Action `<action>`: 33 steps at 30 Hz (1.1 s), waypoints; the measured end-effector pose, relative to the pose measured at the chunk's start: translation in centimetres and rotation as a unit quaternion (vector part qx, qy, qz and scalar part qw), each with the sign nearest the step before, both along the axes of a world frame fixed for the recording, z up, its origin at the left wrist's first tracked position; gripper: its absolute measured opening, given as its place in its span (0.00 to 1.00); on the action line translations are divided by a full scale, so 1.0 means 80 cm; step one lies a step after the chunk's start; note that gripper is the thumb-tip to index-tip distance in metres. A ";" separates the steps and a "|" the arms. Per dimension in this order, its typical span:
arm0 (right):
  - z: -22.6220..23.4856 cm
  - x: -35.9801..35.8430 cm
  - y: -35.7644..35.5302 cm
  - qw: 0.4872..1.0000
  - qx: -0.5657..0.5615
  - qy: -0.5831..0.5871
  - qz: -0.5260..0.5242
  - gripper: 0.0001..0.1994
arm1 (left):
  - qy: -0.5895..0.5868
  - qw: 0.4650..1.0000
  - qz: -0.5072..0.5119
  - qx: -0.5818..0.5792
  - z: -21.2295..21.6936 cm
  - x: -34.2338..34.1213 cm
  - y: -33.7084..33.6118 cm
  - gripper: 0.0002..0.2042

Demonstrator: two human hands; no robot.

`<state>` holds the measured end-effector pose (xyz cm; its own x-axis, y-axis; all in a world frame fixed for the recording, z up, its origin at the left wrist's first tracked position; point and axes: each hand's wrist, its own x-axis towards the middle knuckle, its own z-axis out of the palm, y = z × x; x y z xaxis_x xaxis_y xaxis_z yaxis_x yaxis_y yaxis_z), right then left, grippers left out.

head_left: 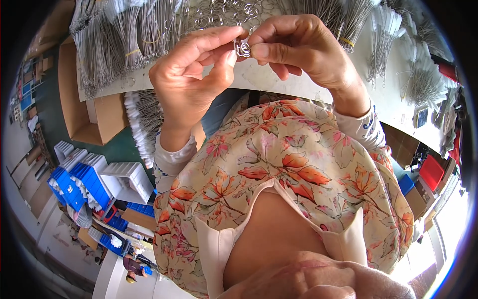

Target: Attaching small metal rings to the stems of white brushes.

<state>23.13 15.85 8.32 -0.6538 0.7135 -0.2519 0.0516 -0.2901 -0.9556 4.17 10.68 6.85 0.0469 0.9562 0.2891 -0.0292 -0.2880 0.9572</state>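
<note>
Above the near edge of the table, my left hand (196,72) pinches a small shiny metal piece with rings (242,49) between thumb and fingertips. From the other side my right hand (303,55) grips the same piece by a ring, its thumb and forefinger pressed together. The fingertips hide part of the metal, so its exact shape cannot be made out. Just beyond the hands lies a loose heap of metal rings (209,16). Bundles of thin wire brushes with pale bristles (112,55) lie to the left, and more wire brushes (381,50) spread to the right.
The white table (383,99) curves around in front of me. An open cardboard box (82,107) stands on the floor at left, with more brushes (144,119) beside it. Lower left are grey crates (127,182), blue bins (89,184) and a distant person (132,268).
</note>
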 end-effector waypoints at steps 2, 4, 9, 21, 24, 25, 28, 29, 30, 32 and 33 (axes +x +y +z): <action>0.000 0.000 -0.003 0.999 0.035 -0.019 -0.006 0.06 | 0.003 1.000 0.007 0.001 -0.003 0.002 -0.001 0.12; 0.001 0.003 -0.004 0.999 0.039 -0.025 -0.006 0.06 | -0.013 1.000 0.003 0.014 -0.005 0.004 -0.002 0.12; -0.006 0.003 -0.007 0.999 0.031 0.011 -0.014 0.06 | 0.021 0.998 0.005 0.053 -0.003 0.007 -0.001 0.13; 0.013 -0.007 0.004 0.999 -0.036 0.023 -0.011 0.05 | 0.062 0.996 -0.006 0.057 0.002 -0.003 0.006 0.13; 0.022 0.000 0.008 0.999 0.039 0.008 0.027 0.05 | 0.108 0.991 -0.015 0.078 0.011 -0.007 0.012 0.12; 0.018 0.003 0.010 0.996 0.078 0.001 0.040 0.05 | 0.133 0.988 -0.024 0.077 0.013 -0.009 0.014 0.11; 0.009 -0.004 -0.007 0.983 0.165 -0.081 0.028 0.05 | 0.081 0.992 -0.090 -0.019 0.015 -0.016 0.020 0.10; 0.005 -0.005 -0.010 0.973 0.217 -0.076 0.008 0.04 | 0.083 0.992 -0.088 -0.020 0.014 -0.018 0.020 0.10; 0.002 -0.007 -0.013 0.960 0.270 -0.073 -0.014 0.04 | 0.059 0.992 -0.091 -0.068 0.013 -0.020 0.019 0.09; -0.006 -0.010 -0.020 0.958 0.273 -0.077 -0.032 0.04 | 0.037 0.988 -0.093 -0.117 0.007 -0.024 0.019 0.09; -0.012 -0.011 -0.023 0.956 0.276 -0.081 -0.049 0.04 | 0.026 0.984 -0.106 -0.139 0.000 -0.026 0.021 0.09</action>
<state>22.26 14.02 7.38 -0.5615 0.8227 0.0889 0.2099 0.2456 -0.9464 2.12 12.36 6.87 0.2616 0.9651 0.0091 -0.0101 -0.0067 0.9999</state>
